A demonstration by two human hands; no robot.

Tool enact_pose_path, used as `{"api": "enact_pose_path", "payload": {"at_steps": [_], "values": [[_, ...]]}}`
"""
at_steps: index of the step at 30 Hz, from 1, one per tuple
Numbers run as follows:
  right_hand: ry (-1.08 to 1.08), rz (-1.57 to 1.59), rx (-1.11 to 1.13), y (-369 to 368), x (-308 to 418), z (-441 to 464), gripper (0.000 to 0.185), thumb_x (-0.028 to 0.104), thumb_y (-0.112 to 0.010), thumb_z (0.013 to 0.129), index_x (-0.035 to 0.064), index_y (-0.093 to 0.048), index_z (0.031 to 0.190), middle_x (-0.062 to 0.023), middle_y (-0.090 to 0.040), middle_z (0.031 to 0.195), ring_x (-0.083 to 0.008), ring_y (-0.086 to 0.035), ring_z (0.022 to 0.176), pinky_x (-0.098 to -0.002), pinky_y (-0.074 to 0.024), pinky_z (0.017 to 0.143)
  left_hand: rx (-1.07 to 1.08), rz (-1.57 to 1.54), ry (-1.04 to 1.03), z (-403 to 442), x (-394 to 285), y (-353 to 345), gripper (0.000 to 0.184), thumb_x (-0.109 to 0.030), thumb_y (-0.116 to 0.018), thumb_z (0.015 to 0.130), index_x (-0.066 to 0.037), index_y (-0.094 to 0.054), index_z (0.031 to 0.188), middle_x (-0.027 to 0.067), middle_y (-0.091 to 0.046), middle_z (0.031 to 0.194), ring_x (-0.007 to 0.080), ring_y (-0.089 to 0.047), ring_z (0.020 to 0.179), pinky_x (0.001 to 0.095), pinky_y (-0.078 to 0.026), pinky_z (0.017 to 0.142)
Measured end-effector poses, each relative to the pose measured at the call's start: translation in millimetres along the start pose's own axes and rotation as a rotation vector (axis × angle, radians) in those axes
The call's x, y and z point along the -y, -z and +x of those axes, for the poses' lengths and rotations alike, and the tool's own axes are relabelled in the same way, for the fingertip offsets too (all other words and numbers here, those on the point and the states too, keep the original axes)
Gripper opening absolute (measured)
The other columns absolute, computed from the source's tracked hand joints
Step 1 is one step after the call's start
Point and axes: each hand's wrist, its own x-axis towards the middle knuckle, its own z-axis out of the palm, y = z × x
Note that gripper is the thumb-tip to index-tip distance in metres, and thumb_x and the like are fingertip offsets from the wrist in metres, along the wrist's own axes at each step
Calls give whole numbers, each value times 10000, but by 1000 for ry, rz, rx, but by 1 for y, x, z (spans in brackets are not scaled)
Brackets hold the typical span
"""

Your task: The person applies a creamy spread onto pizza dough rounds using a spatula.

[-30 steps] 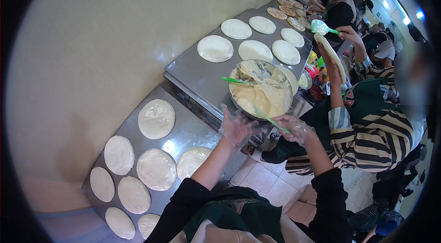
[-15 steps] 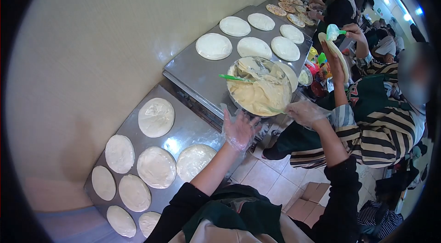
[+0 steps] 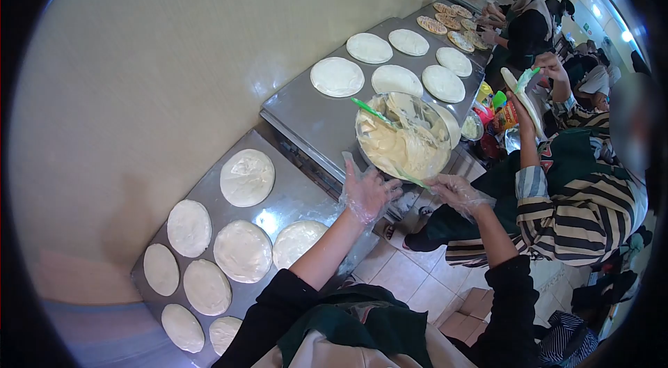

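Note:
A bowl of pale cream (image 3: 407, 145) stands at the front edge of the upper metal table. In my right hand (image 3: 456, 194), gloved in clear plastic, is the handle of a green spatula (image 3: 412, 177), whose blade is down in the cream. My left hand (image 3: 370, 194), also gloved, is spread beside the bowl's near side and holds nothing. Another green spatula (image 3: 372, 112) rests in the bowl at its left rim. White dough rounds (image 3: 337, 77) lie behind the bowl.
More dough rounds (image 3: 243, 252) lie on the lower metal table (image 3: 278, 204). At the right a person in a striped garment (image 3: 577, 215) holds a flat round (image 3: 525, 100) and a green spatula (image 3: 527, 80). Topped rounds (image 3: 432, 25) and another person (image 3: 529, 27) are farther back. Cardboard boxes (image 3: 467, 319) are on the floor.
My right hand has dipped the spatula into the cream and shifted slightly. My left hand remains spread near the bowl. The neighbouring person's spatula has moved down against the held round.

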Motion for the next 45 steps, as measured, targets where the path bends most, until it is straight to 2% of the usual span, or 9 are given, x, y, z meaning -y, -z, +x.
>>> {"api": "enact_pose_path", "payload": {"at_steps": [11, 20, 21, 23, 26, 28, 35, 40, 45], "values": [[-372, 562, 19, -15, 10, -6, 251, 142, -551, 1019, 77, -630, 1248, 25, -510, 692, -48, -413, 491, -204, -296, 403, -13, 69, 3, -5, 10, 5, 1274, -926, -385, 767, -41, 10, 1593, 164, -1, 1668, 445, -94, 1512, 598, -144, 1187], [-387, 888, -64, -37, 31, 5, 318, 202, -568, 1012, 88, -556, 1308, -11, -507, 659, -58, -373, 412, -202, -289, 364, -600, 310, -391, -76, -112, 128, 1079, -842, -454, 830, -34, -294, 1527, 176, -461, 1442, 350, -512, 1250, 523, -441, 1030], [-387, 866, -119, -35, 32, 7, 315, 198, -559, 1013, 100, -560, 1313, -13, -503, 651, -60, -374, 408, -204, -283, 359, -760, 292, -545, -86, -139, 134, 927, -801, -489, 848, -48, -492, 1387, 52, -528, 849, 199, -480, 746, 373, -458, 715], [-381, 840, -150, -33, 35, 10, 314, 195, -551, 1015, 112, -563, 1317, -16, -498, 643, -62, -375, 404, -205, -277, 355, -1144, 575, -520, -116, -212, 182, 950, -767, -532, 846, -31, -449, 1440, 111, -612, 1052, 258, -579, 911, 400, -491, 842], [-351, 773, -240, -30, 40, 5, 310, 201, -549, 1017, 115, -564, 1315, -13, -504, 641, -58, -373, 396, -205, -273, 335, -1208, 766, -772, -144, -272, 238, 1019, -755, -589, 809, -23, -396, 1492, 186, -569, 1350, 326, -571, 1210, 420, -446, 1037], [-329, 748, -346, -30, 41, -1, 301, 213, -539, 1029, 116, -560, 1313, -6, -507, 638, -55, -376, 392, -200, -277, 324, -1631, 1255, -398, -161, -289, 231, 1089, -735, -648, 766, -14, -343, 1523, 218, -402, 1540, 343, -415, 1416, 432, -333, 1162], [-257, 813, -388, -31, 46, -13, 311, 233, -526, 1044, 117, -531, 1333, -4, -511, 641, -52, -382, 396, -183, -288, 334, -1376, 1278, -136, -150, -323, 305, 864, -498, -792, 757, 28, -513, 1383, 220, -596, 1349, 367, -597, 1229, 453, -496, 1004], [-257, 827, -421, -37, 46, -16, 309, 223, -519, 1045, 113, -528, 1334, -6, -505, 641, -51, -374, 401, -182, -287, 340, -1064, 704, -520, -167, -306, 273, 529, -185, -797, 797, 47, -599, 1230, 143, -698, 1075, 275, -705, 962, 430, -595, 784], [-251, 843, -427, -43, 50, -13, 294, 223, -505, 1050, 127, -540, 1326, -11, -503, 651, -57, -368, 405, -189, -289, 348, -793, 354, -493, -163, -300, 230, 469, -183, -674, 883, 20, -547, 1286, 178, -646, 1200, 326, -651, 1097, 486, -547, 952]]}}
